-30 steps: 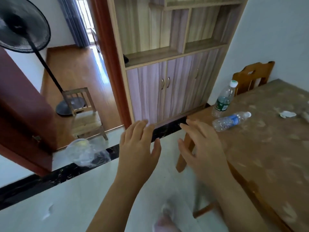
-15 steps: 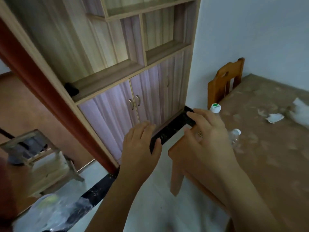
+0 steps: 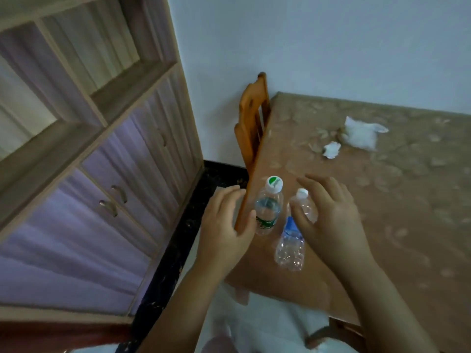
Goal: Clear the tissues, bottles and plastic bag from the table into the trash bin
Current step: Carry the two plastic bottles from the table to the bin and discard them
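Two clear plastic bottles are at the table's near left corner. The green-label bottle [image 3: 268,207] stands upright with a white and green cap. The blue-label bottle [image 3: 290,240] lies on its side beside it. My left hand [image 3: 224,225] is open just left of the upright bottle, thumb close to it. My right hand [image 3: 328,220] hovers open over the neck of the lying bottle, fingers near its cap. Farther back on the table [image 3: 407,225] lie a crumpled tissue [image 3: 331,149] and a white plastic bag [image 3: 360,133].
A wooden chair [image 3: 252,123] is pushed against the table's left side by the white wall. A tall wooden cabinet [image 3: 102,161] with doors fills the left. A dark floor strip runs along its base. No trash bin is in view.
The view has swung right and closer to the table. Both hands have moved forward to the two bottles, and the floor bag and fan have left the view.
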Demonstrator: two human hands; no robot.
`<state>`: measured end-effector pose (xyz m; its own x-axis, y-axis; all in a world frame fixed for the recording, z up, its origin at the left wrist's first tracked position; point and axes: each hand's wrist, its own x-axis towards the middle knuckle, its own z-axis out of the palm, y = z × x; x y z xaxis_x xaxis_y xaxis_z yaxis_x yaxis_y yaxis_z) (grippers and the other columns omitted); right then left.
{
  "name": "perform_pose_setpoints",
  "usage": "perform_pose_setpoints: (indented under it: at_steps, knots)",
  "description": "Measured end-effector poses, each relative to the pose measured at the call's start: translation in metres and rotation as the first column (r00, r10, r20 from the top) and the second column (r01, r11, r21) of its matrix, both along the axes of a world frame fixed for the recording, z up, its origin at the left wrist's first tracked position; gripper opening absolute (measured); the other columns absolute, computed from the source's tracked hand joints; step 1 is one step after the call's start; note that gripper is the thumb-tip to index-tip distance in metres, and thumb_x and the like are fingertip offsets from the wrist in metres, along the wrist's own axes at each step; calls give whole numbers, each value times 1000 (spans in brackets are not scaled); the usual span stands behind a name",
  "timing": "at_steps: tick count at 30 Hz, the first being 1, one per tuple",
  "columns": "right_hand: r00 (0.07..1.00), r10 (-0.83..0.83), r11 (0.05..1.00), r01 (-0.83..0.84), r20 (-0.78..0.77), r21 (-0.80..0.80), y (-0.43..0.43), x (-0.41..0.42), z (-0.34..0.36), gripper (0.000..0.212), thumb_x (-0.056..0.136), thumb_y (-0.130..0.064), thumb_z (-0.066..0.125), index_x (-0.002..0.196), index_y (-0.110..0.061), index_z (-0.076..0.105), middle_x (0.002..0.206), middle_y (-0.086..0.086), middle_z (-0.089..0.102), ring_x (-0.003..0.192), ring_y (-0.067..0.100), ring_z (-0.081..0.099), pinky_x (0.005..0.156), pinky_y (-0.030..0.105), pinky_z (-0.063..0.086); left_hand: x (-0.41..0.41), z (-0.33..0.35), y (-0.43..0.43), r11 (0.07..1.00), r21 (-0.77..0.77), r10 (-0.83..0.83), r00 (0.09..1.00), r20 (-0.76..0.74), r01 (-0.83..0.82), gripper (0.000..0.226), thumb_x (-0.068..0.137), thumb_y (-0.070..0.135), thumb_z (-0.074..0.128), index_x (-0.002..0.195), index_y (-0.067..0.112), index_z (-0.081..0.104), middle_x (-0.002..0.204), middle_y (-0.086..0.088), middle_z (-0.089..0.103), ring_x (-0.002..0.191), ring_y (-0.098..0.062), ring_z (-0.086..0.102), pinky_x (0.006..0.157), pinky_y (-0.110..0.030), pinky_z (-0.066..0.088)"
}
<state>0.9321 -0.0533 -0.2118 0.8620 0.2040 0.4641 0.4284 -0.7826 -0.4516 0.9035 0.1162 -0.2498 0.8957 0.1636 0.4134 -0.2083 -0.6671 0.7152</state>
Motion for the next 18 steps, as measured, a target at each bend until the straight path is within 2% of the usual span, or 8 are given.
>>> perform_pose_setpoints:
  at_steps: [5,7,9,12,15,18]
  knots:
    - [969,-241,969,236,-60,-74,2,7,-26,39,74,-13,68,111,-6,59,109,16,62,99,37,56,86,50,45,36,-22,7,984,-39,-175,984,-40,173,48,80,37,53,120,10,52,121,1,52,114,-9,45,95,-22,35]
    - [950,-306,951,300,-71,-79,3,7,-40,41,72,-12,71,110,-6,59,107,16,62,95,37,57,83,47,45,45,-35,9,972,-62,-230,970,-75,226,53,79,34,61,125,13,47,125,-1,51,117,-10,44,96,-26,37]
    - [931,-345,938,339,-117,-66,4,7,-54,42,70,-12,73,110,-5,59,105,16,63,93,38,58,83,46,45,54,-45,8,963,-98,-261,958,-122,250,62,77,31,69,130,15,42,130,-4,49,120,-9,41,97,-31,38]
    - [890,-404,914,400,-209,-67,3,9,-74,42,75,-16,70,113,-8,57,108,13,61,95,34,56,83,44,45,63,-55,2,954,-138,-288,945,-155,268,73,74,33,73,134,13,37,134,-7,47,120,-7,37,96,-28,36]
    - [862,-439,898,431,-255,-86,1,17,-94,43,77,-19,67,117,-9,54,111,13,60,97,33,55,85,44,45,71,-62,-4,946,-157,-310,932,-190,283,81,71,38,73,136,13,32,137,-10,44,125,-16,40,97,-30,39]
    - [828,-436,900,399,-352,-174,2,24,-118,52,80,-23,62,127,-12,45,122,11,54,107,30,50,92,42,41,79,-68,-9,956,-147,-278,944,-176,254,85,69,34,75,136,7,30,138,-16,42,128,-25,39,100,-32,38]
